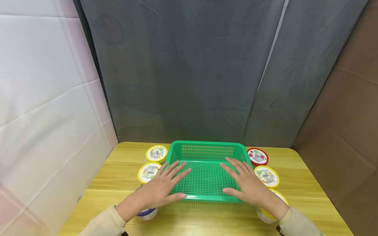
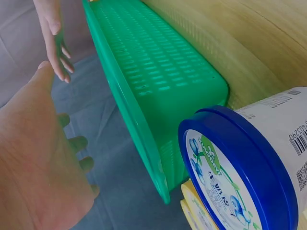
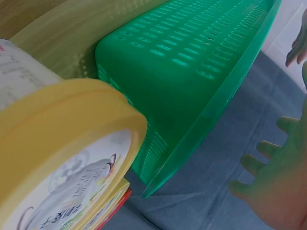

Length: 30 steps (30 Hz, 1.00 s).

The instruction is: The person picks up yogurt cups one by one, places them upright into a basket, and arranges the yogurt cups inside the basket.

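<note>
A green plastic basket [image 1: 206, 198] with slotted walls stands on the table, nothing lying in it. Over its left side hovers my left hand [image 1: 160, 186], fingers spread and palm down. My right hand [image 1: 248, 185] is held the same way above the basket's right side. Neither hand holds anything. Left of the basket is a column of round tubs: a yellow-lidded tub [image 1: 157, 153] at the back, another yellow-lidded tub [image 1: 146, 173], and a blue-lidded tub [image 2: 240, 167] partly hidden under my left hand. On the right stand a red-lidded tub [image 1: 258, 156], a yellow-lidded tub [image 1: 267, 176] and a nearer yellow-lidded tub [image 3: 72, 158].
The wooden table [image 1: 106, 193] ends at a dark grey curtain [image 1: 189, 72] behind the basket. White cloth [image 1: 47, 98] hangs along the left side, and a brown panel [image 1: 342, 124] borders the right.
</note>
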{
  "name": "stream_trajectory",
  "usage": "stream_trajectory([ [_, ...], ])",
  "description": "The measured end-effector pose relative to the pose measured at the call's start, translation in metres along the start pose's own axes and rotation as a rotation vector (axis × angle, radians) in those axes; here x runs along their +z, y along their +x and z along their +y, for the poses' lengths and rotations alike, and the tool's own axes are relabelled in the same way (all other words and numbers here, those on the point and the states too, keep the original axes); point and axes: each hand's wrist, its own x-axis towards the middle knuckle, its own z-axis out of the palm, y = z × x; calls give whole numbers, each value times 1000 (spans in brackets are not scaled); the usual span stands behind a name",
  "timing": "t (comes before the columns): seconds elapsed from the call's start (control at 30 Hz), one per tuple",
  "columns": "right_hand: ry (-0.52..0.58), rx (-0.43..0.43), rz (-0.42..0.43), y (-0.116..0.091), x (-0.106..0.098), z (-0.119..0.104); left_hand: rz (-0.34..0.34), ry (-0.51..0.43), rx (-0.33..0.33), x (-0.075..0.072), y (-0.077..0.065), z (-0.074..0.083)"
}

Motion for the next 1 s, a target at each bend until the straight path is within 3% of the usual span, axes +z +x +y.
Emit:
stream_trajectory([
  [0.5,5,48,19,-8,-5,7,7,9,-37,-2,-2,-7],
  [0.8,49,139,6,-25,-6,20,18,-6,-97,5,-7,-23],
  [1.0,32,171,60,-43,-4,32,0,-42,-153,9,-11,-33],
])
